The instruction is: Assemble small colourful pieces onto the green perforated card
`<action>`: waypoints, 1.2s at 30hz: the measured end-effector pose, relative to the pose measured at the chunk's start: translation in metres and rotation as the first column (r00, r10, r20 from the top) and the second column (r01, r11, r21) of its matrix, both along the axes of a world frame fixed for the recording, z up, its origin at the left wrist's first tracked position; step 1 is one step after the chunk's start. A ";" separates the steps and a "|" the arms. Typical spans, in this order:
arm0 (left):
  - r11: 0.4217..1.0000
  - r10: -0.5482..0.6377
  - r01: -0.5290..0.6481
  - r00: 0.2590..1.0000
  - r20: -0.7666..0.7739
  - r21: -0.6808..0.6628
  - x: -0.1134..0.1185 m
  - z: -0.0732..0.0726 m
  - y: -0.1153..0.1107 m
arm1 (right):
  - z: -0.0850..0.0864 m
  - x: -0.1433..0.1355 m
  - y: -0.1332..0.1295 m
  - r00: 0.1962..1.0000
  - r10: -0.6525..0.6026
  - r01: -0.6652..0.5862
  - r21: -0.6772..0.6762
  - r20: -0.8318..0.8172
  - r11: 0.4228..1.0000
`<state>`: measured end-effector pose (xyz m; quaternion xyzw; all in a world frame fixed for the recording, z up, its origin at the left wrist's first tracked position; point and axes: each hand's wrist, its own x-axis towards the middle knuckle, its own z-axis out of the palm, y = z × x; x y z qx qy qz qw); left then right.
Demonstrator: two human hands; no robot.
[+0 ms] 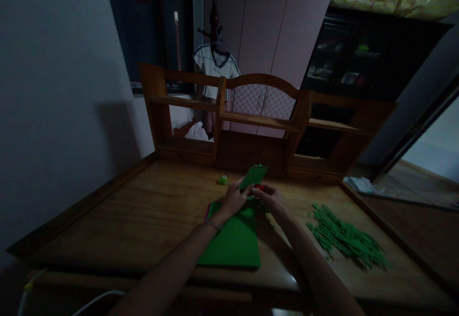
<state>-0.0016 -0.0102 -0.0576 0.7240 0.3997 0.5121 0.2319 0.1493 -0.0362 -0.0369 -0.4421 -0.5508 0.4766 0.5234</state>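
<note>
Held up over the desk, a green sheet (254, 176) is pinched in my left hand (235, 197), with small notches or holes along its edge. My right hand (274, 200) is closed around a small red tool (258, 188) at the sheet's lower right edge; the fingers cover most of it, so its kind is unclear. Below my left hand and wrist lies a larger green stack of sheets (233, 242), flat near the desk's front edge. Small green scraps (263, 207) lie under my right hand.
To the right, a heap of thin green strips (346, 237) spreads over the wooden desk (154, 211). A small green object with a white eye-like spot (222, 180) sits beyond my left hand. A wooden shelf unit (256, 121) stands along the back edge.
</note>
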 end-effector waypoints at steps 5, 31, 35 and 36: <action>0.999 -0.024 0.024 1.000 0.021 -0.022 0.001 0.002 -0.001 | 0.000 -0.002 0.000 1.000 -0.022 0.023 -0.037 0.003 0.999; 0.976 -0.132 0.133 0.991 0.021 -0.171 0.004 0.001 -0.001 | -0.006 0.004 0.004 0.995 -0.071 0.070 0.022 0.065 0.997; 0.978 -0.064 0.060 0.998 -0.012 -0.200 0.003 -0.002 -0.002 | -0.005 0.004 0.004 0.999 -0.019 0.018 0.006 0.039 1.000; 0.978 -0.038 0.034 0.999 -0.014 -0.207 0.003 -0.001 -0.003 | -0.005 0.003 0.004 1.000 -0.009 0.009 0.002 0.026 1.000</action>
